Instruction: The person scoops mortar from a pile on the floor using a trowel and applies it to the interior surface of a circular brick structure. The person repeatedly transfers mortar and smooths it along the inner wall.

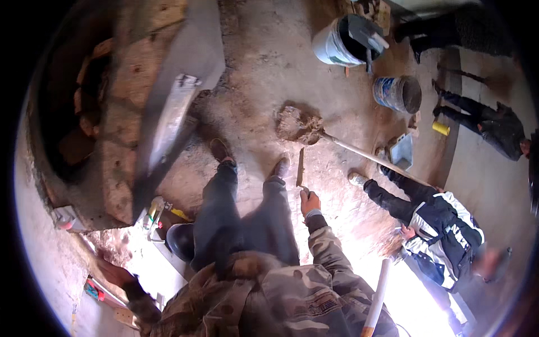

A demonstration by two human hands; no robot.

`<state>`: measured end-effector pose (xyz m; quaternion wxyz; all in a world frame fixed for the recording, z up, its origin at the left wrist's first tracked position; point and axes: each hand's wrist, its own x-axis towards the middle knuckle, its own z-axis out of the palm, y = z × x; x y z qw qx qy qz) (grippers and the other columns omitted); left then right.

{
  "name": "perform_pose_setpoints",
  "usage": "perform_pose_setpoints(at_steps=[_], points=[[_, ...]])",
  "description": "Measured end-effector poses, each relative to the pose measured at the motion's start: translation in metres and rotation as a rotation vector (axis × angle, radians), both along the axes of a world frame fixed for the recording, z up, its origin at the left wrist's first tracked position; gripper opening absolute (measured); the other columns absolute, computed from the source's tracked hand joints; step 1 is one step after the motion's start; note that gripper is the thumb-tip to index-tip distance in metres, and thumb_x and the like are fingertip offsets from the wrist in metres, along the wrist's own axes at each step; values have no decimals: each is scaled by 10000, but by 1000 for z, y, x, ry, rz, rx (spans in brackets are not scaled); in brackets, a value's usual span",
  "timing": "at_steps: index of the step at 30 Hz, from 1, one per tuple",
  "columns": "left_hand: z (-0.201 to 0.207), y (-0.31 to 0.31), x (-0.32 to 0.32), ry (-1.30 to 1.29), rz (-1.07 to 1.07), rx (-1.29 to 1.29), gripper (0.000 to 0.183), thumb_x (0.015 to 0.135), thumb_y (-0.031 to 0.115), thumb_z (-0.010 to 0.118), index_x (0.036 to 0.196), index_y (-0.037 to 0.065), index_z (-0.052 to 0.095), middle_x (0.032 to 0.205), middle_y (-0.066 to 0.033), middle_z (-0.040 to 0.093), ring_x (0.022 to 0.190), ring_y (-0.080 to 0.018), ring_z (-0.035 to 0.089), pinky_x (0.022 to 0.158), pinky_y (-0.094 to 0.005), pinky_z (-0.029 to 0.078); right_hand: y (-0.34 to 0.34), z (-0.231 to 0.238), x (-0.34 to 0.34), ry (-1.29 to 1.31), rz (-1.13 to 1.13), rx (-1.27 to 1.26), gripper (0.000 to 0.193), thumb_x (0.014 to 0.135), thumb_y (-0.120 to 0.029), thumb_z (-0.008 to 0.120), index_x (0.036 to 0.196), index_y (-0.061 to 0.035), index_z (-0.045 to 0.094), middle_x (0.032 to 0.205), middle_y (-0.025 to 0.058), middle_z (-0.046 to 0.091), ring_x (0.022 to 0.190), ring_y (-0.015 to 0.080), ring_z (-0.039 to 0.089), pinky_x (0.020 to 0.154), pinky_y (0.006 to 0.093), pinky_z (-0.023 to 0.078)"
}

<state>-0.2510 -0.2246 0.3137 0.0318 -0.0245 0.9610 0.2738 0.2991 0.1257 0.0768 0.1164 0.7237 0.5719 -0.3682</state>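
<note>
One long blade (pixel 300 167) points straight ahead, right fingers (pixel 309 200) wrapped round its handle (pixel 303 189); left fingers (pixel 108 271) cannot be judged.

The shovel (pixel 359 151) is between trowel (pixel 301 167) and buckets (pixel 331 47).

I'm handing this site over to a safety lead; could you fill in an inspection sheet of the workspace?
Surface: floor, stained.
Job's things: flat-bladed hand tool; brown heap, long handle leading from it.
Clutter: white bucket, second bucket, grey tray, yellow cylinder.
Hands: right hand grips the flat-bladed hand tool; left hand blurred, hold unclear.
Cables: none clearly seen.
Surroundings: co-workers at right; boards at left.
</note>
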Motion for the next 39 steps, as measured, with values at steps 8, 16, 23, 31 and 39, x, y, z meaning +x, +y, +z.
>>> perform_pose_setpoints(at_steps=[8, 16, 23, 31, 39], points=[[-193, 31, 263, -734, -726, -239, 301, 1040, 212, 502, 1225, -5, 599, 1183, -197, 635, 1131, -356, 597, 962, -433, 469, 71, -186, 169, 18, 31, 36, 490, 765, -388, 850, 816, 45, 626, 721, 193, 696, 670, 289, 694, 636, 424, 539], [-306, 166, 338, -589, -1037, -233, 380, 936, 151, 613, 1273, -21, 578, 1247, -246, 593, 1160, -413, 571, 1020, -457, 445, 264, -264, 227, -489, 484, -97, 497, 966, -559, 529, 1193, -133, 650, 1164, 213, 698, 1089, 428, 655, 922, 533, 521], [-310, 220, 338, -652, -937, -263, 425, 874, 131, 622, 1261, -39, 576, 1253, -245, 577, 1176, -416, 554, 1050, -463, 425, 314, -352, 210, -444, 653, -98, 368, 954, -461, 607, 1136, -148, 673, 1120, 126, 717, 1055, 343, 680, 895, 492, 534], [-314, 243, 334, -698, -903, -335, 450, 850, 177, 630, 1241, -38, 581, 1253, -247, 573, 1170, -415, 555, 1042, -463, 430, 309, -390, 191, -239, 725, -2, 354, 962, -461, 594, 1094, -142, 672, 1094, 121, 714, 1009, 347, 682, 849, 485, 538], [-317, 252, 321, -720, -884, -311, 466, 839, 195, 650, 1241, -32, 587, 1245, -240, 578, 1157, -410, 567, 1024, -463, 441, 308, -423, 171, -79, 860, 13, 372, 972, -450, 585, 1047, -90, 637, 935, 200, 713, 886, 412, 683, 781, 521, 533]])
